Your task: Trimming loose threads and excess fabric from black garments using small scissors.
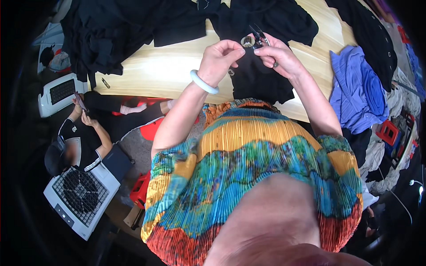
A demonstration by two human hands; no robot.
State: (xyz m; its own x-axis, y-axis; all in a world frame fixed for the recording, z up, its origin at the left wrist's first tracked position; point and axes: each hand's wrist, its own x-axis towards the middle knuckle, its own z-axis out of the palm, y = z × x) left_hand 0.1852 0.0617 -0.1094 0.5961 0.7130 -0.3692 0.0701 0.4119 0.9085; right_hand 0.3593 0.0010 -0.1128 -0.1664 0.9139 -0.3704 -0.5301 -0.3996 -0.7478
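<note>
Above the table, my left hand [220, 58] has thumb and forefinger pressed together in a pinch; whatever is between them is too small to make out. My right hand [282, 56] is closed around a pair of small dark thread snips [261, 34], blades pointing up and away. At the right fingertips, between the two hands, is a round button [247, 41] with a pale rim and darker middle. Below both hands lies a black garment [262, 80], with another round button [231, 72] at its left edge near my left thumb.
More black garments [177, 22] cover the far part of the light wooden table [164, 66]. A small metallic piece [105, 83] lies near its left front edge. Folded blue-purple cloth [359, 88] sits at the right. Left of me, a seated person [84, 137] holds a phone, beside box fans [82, 197].
</note>
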